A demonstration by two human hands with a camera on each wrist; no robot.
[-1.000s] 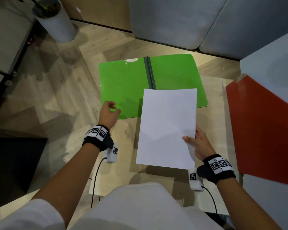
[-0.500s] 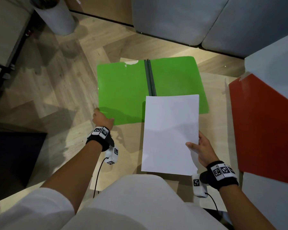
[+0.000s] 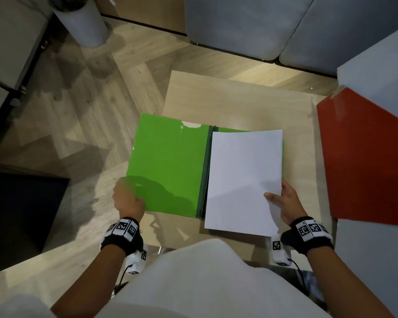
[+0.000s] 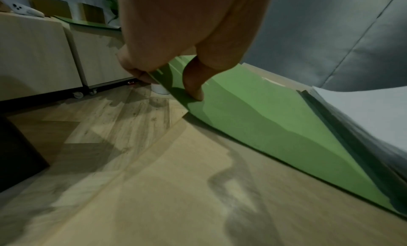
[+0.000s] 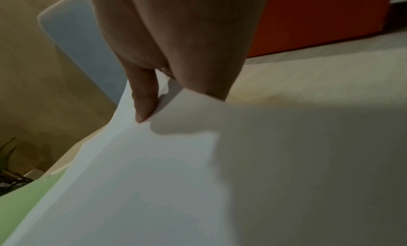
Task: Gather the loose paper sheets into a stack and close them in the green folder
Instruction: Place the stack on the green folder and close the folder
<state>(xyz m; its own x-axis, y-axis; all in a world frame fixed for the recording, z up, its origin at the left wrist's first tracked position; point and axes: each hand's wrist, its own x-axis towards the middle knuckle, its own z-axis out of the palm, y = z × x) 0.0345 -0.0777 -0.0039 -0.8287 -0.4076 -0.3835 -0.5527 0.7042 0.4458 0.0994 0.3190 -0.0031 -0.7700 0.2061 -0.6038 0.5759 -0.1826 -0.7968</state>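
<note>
The green folder point(image 3: 168, 166) lies open on a small wooden table point(image 3: 239, 99), its dark spine point(image 3: 205, 171) down the middle. A stack of white paper sheets point(image 3: 244, 180) covers the folder's right half, overhanging its near edge. My right hand point(image 3: 283, 203) pinches the stack at its near right edge, thumb on top; the right wrist view shows the thumb pressing the paper point(image 5: 154, 162). My left hand point(image 3: 128, 200) pinches the near left corner of the folder's left flap point(image 4: 253, 127), thumb on top, and that corner is raised off the table.
A red panel point(image 3: 365, 161) on a grey-white block stands close at the right. A grey sofa point(image 3: 274, 26) runs along the far side. A white cylindrical bin point(image 3: 83, 21) stands far left on the wooden floor. A dark block point(image 3: 16, 214) sits at the left.
The folder has slid toward me across the table under my left hand. The paper stack has come down onto the folder's right half. My left hand now grips the flap's corner.
</note>
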